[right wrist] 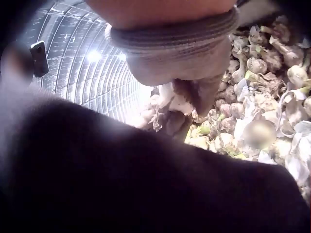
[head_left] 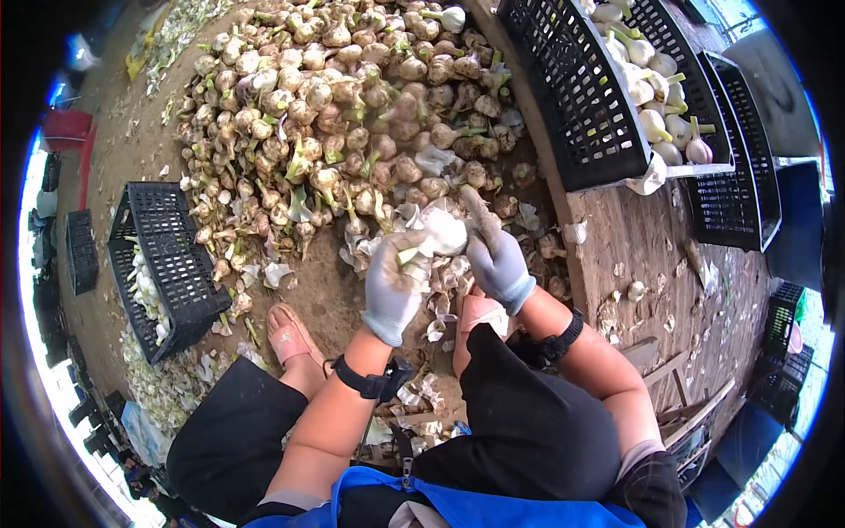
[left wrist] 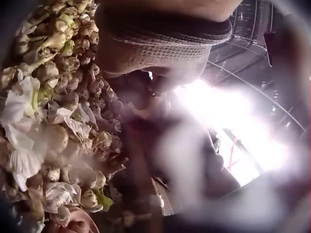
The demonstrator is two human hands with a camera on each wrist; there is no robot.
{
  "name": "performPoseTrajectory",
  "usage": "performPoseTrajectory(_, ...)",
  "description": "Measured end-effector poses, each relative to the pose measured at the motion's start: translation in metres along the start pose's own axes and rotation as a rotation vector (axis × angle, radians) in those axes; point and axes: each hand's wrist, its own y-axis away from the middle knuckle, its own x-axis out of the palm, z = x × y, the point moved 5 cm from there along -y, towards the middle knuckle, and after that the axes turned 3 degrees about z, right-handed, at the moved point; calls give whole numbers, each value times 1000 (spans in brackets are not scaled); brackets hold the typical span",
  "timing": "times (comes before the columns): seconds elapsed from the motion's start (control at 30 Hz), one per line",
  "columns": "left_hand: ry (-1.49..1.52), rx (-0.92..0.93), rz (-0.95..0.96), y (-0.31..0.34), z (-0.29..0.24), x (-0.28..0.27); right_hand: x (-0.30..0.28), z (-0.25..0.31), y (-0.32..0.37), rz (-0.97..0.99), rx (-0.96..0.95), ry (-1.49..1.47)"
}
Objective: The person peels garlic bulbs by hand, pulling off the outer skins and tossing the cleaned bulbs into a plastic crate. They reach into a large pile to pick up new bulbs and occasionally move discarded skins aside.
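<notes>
A white garlic bulb with a cut green stem is between the two hands in the head view, above the ground. My left hand, in a pale glove with soiled fingers, grips the bulb on its stem side. The gloved right hand holds the bulb's other side, its index finger pointing up past it. In the right wrist view, the fingers of the right hand curl in at pale skin. Glare and blur hide most of the left hand's fingers in the left wrist view.
A large heap of unpeeled garlic lies ahead. At the right, a black crate of white bulbs stands above wooden boards. Another black crate with garlic is at the left. Loose skins litter the ground between the feet.
</notes>
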Motion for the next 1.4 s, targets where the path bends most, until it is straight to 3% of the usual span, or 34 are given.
performPoseTrajectory(0.07, 177, -117, -18, 4, 8, -8, -2, -8, 3, 41, 81, -17)
performPoseTrajectory(0.1, 355, -227, -38, 5, 16, -11, 1, -8, 1, 4, 194, -275)
performPoseTrajectory(0.17, 475, -142, -41, 7, 12, -9, -3, -31, -2, -75, 146, -310)
performPoseTrajectory(0.23, 1114, -294, 148, 9, 0, -1, -13, -65, 5, -203, 531, -993)
performPoseTrajectory(0.27, 1129, -470, -25, 12, 11, -8, -19, -86, 3, -197, 601, -1072)
performPoseTrajectory(0.3, 1128, -468, -25, 13, 10, -9, -29, -59, 4, -108, 506, -716)
performPoseTrajectory(0.4, 1030, -391, -10, 14, 8, -10, -14, -23, -1, 207, 500, -572)
performPoseTrajectory(0.43, 771, -345, 54, 13, 10, -9, -7, -22, -3, 347, 443, -435)
performPoseTrajectory(0.47, 511, -297, 117, 13, 13, -9, 2, -5, -4, 275, 105, -245)
performPoseTrajectory(0.5, 510, -301, 119, 14, 22, -12, 5, 15, 0, 304, 337, -264)
performPoseTrajectory(0.57, 547, -311, 124, 14, 30, -16, -5, 18, 1, 249, 293, -402)
performPoseTrajectory(0.6, 746, -371, 59, 18, 20, -13, -8, 18, 6, 247, 393, -910)
performPoseTrajectory(0.63, 747, -368, 57, 18, 21, -16, -16, 2, 6, 97, 392, -1096)
performPoseTrajectory(0.7, 1132, -570, 32, 24, 33, -23, -21, -38, 5, 376, 257, -1599)
performPoseTrajectory(0.73, 1223, -634, 23, 27, 38, -25, -29, -36, -7, 437, 220, -842)
performPoseTrajectory(0.77, 1220, -632, 27, 27, 36, -26, -24, -41, -2, 367, 384, -110)
performPoseTrajectory(0.83, 1144, -508, 13, 24, 29, -28, -7, -63, 20, 671, 525, 913)
performPoseTrajectory(0.9, 1073, -509, -84, 16, 21, -14, 8, -77, 35, 715, 550, 868)
performPoseTrajectory(0.97, 834, -259, 130, -12, -34, 19, 14, -83, 40, 669, 500, 777)
performPoseTrajectory(1.0, 753, -230, 218, -31, -59, 45, 18, -81, 37, 661, 518, 662)
performPoseTrajectory(1.1, 444, -2, 434, -95, -91, 97, 12, -68, 26, 581, 500, 560)
performPoseTrajectory(1.17, -207, 141, 271, -142, -76, 92, 2, -85, 28, 510, 465, 579)
performPoseTrajectory(1.23, -604, 101, 425, -170, -4, 77, -9, -84, 27, 436, 530, 525)
performPoseTrajectory(1.27, -1014, -159, 608, -162, 3, 77, -13, -86, 29, 368, 601, 466)
performPoseTrajectory(1.3, -1035, -278, 713, -148, 29, 81, -13, -91, 32, 365, 608, 460)
performPoseTrajectory(1.33, -1292, -188, 604, -130, 44, 78, -16, -100, 31, 288, 612, 363)
performPoseTrajectory(1.37, -1261, -154, 573, -125, 66, 71, -20, -111, 29, 214, 611, 270)
performPoseTrajectory(1.4, -1187, -174, 506, -125, 78, 64, -23, -122, 28, 119, 484, 175)
